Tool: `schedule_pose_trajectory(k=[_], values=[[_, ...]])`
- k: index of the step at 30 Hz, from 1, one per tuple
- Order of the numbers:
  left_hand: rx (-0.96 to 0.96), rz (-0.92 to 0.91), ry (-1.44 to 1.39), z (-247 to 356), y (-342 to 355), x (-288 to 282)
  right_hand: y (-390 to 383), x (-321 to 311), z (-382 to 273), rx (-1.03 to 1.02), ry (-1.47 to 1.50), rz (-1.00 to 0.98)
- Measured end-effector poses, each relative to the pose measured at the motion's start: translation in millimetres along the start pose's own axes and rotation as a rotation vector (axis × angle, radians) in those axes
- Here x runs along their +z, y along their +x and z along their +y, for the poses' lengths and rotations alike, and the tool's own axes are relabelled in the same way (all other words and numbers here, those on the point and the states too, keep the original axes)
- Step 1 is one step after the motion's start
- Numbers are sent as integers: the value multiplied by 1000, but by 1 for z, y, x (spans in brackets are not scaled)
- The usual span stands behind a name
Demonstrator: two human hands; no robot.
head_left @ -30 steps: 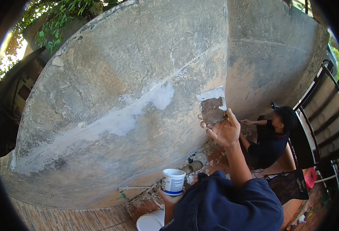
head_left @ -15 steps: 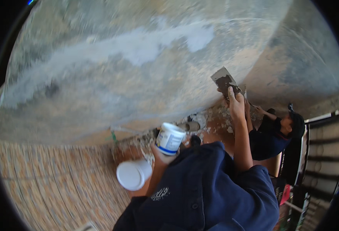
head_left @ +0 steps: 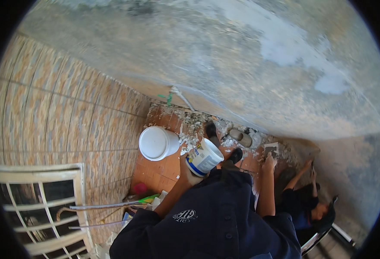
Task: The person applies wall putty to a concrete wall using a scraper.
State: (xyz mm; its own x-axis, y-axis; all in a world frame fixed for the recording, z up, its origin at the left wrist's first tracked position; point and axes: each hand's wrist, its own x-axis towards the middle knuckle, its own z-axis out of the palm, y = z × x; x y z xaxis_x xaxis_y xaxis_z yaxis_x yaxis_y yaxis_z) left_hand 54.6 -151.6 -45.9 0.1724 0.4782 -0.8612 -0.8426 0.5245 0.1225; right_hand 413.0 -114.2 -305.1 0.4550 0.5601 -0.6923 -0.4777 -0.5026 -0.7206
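Observation:
My left hand (head_left: 191,174) is wrapped round a white plastic tub (head_left: 203,159) with a blue band, tilted in front of my chest. The tub's inside is mostly hidden. To the right, my right hand (head_left: 269,163) is closed on a putty knife (head_left: 271,150), its wide blade pointing away from me and carrying some dark filler. Beyond both hands rises a patchy grey wall (head_left: 224,73) with a long pale smear across it. The knife looks apart from the wall, down over the floor.
A lidded white bucket (head_left: 157,143) stands left on the red tiled floor (head_left: 155,169). Flaked paint (head_left: 192,123) litters the wall's foot, near a pipe (head_left: 241,137). At the right another person (head_left: 304,205) works low by the wall. A white-framed window (head_left: 38,175) is on the left.
The view has swung left and down, bringing the window and more floor into sight. My right hand has come down from the wall with the putty knife. My left hand still holds the tub.

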Motion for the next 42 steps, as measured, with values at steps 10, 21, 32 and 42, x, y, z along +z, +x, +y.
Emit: schedule_pose_trajectory(k=[10, 21, 32, 42], values=[[167, -211, -217, 52, -6, -68, -87, 203, -14, 323, 21, -524], [327, -264, -354, 157, -32, -119, -150, 455, -14, 797, 495, -794], [514, -95, -450, 202, -64, -212, -145, 534, 1, 754, 487, -591], [462, -19, -451, 237, -66, -209, -150, 542, -3, 709, 324, -485]])
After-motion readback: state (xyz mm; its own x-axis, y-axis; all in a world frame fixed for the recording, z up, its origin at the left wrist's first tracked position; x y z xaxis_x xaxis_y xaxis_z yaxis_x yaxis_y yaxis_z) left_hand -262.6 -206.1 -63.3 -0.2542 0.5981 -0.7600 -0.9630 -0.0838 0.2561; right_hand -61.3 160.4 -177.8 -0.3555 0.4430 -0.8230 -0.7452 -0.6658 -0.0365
